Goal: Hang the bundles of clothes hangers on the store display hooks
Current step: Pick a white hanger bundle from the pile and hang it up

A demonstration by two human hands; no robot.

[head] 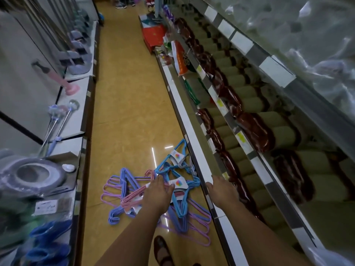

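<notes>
Where hanger bundles [153, 192] lie on floor [130, 112]: left hand [158, 191] directly above, fingers spread, gripping nothing; right hand [221, 189] open, resting on shelf edge [192, 131].

On my right, shelves [194, 150] held rows of brown wrapped packs [255, 129]. On my left leaned a pink plunger [65, 83] and metal-handled mops [55, 123]. Yellow floor tiles [124, 93] ran ahead.

The left hand [158, 191] covers part of the hangers [178, 191]; people [123, 2] at twelve o'clock are cut off above the feet.
</notes>
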